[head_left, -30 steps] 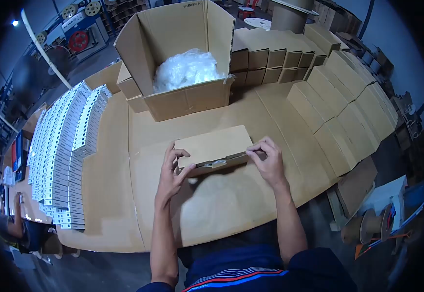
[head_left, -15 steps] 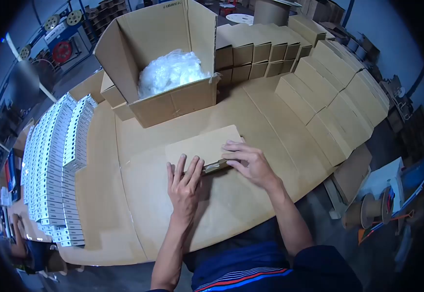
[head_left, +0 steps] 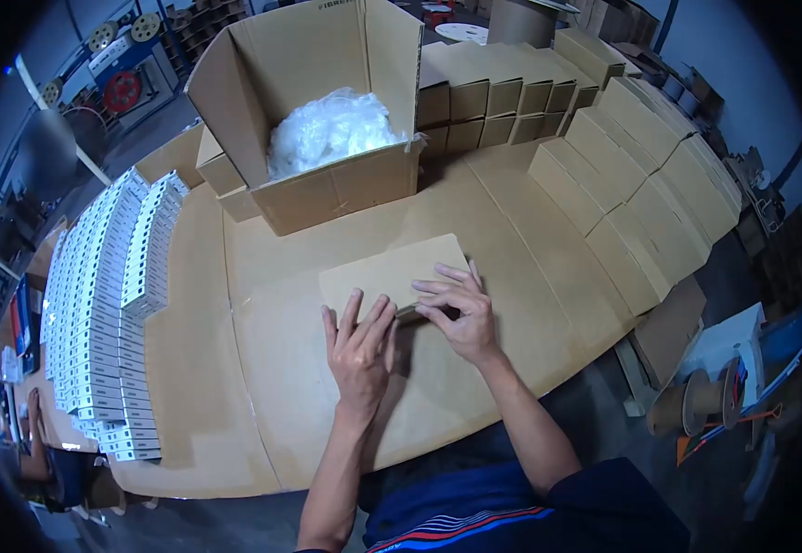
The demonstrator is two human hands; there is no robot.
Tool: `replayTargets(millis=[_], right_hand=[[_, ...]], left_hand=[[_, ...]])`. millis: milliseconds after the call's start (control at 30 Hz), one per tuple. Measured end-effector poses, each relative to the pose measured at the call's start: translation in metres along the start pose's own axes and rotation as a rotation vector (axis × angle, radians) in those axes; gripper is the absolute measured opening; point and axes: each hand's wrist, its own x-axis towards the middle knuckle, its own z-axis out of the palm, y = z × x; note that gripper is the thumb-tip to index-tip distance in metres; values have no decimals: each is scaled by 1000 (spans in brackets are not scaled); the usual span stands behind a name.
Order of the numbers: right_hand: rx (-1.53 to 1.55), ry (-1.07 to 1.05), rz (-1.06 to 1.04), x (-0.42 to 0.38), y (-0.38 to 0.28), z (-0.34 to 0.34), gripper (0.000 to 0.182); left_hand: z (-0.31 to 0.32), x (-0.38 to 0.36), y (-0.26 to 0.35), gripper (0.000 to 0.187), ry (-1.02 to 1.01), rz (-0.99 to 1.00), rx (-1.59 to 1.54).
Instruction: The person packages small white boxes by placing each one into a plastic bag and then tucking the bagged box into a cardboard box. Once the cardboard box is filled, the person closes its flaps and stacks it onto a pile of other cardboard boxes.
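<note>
A flat brown cardboard box (head_left: 387, 267) lies on the work surface in front of me, its near edge between my hands. My left hand (head_left: 359, 355) rests on its near left part, fingers stretched out and apart, with the thumb mostly hidden. At the near right edge, the thumb and forefinger of my right hand (head_left: 465, 318) come together in a pinch on the box's narrow front side. The other right fingers reach over the top. Most of the front side is hidden by my fingers.
A large open carton (head_left: 341, 198) holding clear plastic bags (head_left: 332, 134) stands at the back. Stacked white boxes (head_left: 97, 304) line the left side. Brown boxes (head_left: 617, 184) are piled at the right and back. Another person's arm (head_left: 37, 438) shows at far left.
My right thumb and forefinger have closed into a pinch at the box's front edge. The front strip with a shiny patch between my hands shows less now. The view has shifted slightly.
</note>
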Motion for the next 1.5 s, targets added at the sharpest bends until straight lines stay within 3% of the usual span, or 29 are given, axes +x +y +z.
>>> replayTargets(millis=[233, 333, 900, 1233, 1500], right_hand=[[-28, -2, 54, -8, -11, -1, 5], [-75, 1, 72, -5, -18, -1, 5], [-128, 278, 76, -14, -29, 32, 8], [-121, 242, 103, -18, -25, 27, 10], [-193, 192, 0, -19, -19, 20, 14]], left_hand=[[17, -9, -1, 8, 139, -73, -137], [13, -1, 8, 7, 85, -149, -99], [3, 7, -5, 6, 27, -78, -163], [9, 11, 4, 9, 58, -236, -221], [16, 8, 10, 18, 206, -195, -194]])
